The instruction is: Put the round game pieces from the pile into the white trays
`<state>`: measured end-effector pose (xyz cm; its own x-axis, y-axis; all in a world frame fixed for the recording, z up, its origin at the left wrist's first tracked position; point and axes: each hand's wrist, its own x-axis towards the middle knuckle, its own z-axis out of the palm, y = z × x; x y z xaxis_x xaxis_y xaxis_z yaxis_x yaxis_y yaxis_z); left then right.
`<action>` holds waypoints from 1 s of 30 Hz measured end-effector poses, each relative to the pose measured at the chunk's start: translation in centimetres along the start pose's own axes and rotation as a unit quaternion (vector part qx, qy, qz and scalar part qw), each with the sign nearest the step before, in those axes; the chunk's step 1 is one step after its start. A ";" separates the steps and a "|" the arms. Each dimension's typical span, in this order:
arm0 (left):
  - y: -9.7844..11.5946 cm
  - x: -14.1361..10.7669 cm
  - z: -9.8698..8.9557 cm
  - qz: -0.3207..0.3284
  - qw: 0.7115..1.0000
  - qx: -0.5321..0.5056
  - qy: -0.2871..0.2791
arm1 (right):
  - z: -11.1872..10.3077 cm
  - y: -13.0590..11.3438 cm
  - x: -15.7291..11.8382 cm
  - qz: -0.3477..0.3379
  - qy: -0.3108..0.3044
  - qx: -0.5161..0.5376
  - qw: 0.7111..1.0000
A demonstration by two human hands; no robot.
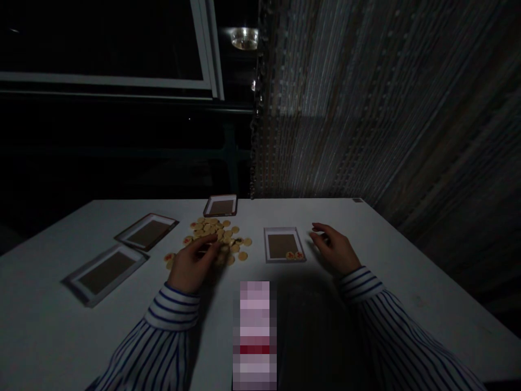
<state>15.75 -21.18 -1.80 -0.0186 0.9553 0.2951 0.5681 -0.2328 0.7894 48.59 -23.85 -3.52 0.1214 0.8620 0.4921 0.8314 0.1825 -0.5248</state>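
My left hand (193, 263) hovers at the near side of a loose pile of round wooden discs (220, 231), its fingers bent and its thumb apart from the forefinger. Nothing shows between those fingers. Some of the discs carry red markings; part of the pile is hidden behind the hand. On the right, my right hand (336, 250) is half curled, fingers apart, with no object visible in it. Just left of it lies a shallow white-rimmed box tray (265, 247). Two red-marked discs (294, 255) sit in its near right corner.
Two more shallow trays, a brown-edged one (166, 218) and a pale one (67, 283), lie at the left. Another tray (207, 206) stands at the white table's (325, 209) far edge. A bead-string curtain (345, 98) hangs behind on the right. The room is dim.
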 end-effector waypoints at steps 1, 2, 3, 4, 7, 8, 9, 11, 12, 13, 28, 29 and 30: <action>-0.3 0.0 -0.2 -0.001 1.000 0.005 -0.002 | -0.1 -0.2 0.1 0.001 -0.001 0.001 1.000; -0.5 0.0 -0.4 -0.002 1.000 0.008 0.002 | -0.3 -0.5 0.2 0.001 -0.003 0.001 1.000; -0.7 0.1 -0.7 -0.003 1.000 0.010 0.006 | -0.4 -0.9 0.3 -0.001 -0.005 0.000 1.000; -0.9 0.2 -1.0 -0.005 1.000 0.014 0.013 | -0.5 -1.3 0.3 -0.004 -0.008 -0.001 1.000; -1.5 0.7 -1.8 -0.005 0.999 0.034 0.029 | -0.8 -2.8 0.6 -0.022 -0.018 -0.001 1.000; -1.6 0.9 -2.0 -0.003 0.999 0.043 0.031 | -0.8 -3.3 0.7 -0.028 -0.022 0.000 0.999; -1.8 1.0 -2.2 -0.001 0.998 0.049 0.034 | -0.8 -3.8 0.8 -0.037 -0.029 0.001 0.999; -2.3 1.0 -2.6 0.000 0.997 0.056 0.046 | -0.8 -4.8 1.1 -0.053 -0.030 0.002 0.998; -2.6 1.0 -2.6 0.000 0.997 0.058 0.053 | -0.7 -5.4 1.2 -0.061 -0.032 0.001 0.998; -2.9 0.9 -2.7 -0.002 0.996 0.061 0.060 | -0.7 -5.9 1.4 -0.070 -0.038 -0.002 0.997; -7.8 0.5 -2.8 0.076 0.979 0.188 0.005 | 3.2 -13.6 3.3 -0.198 -0.116 -0.006 0.973; -7.9 0.6 -2.8 0.079 0.978 0.196 -0.005 | 3.5 -14.0 3.4 -0.204 -0.123 -0.008 0.971; -8.0 0.6 -2.8 0.080 0.976 0.202 -0.015 | 3.8 -14.3 3.4 -0.211 -0.128 -0.010 0.969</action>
<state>8.83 -19.22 -6.43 0.1176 0.9186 0.3774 0.8397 -0.2948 0.4560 35.03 -21.70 3.06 -0.3676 0.8022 0.4705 0.7888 0.5369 -0.2991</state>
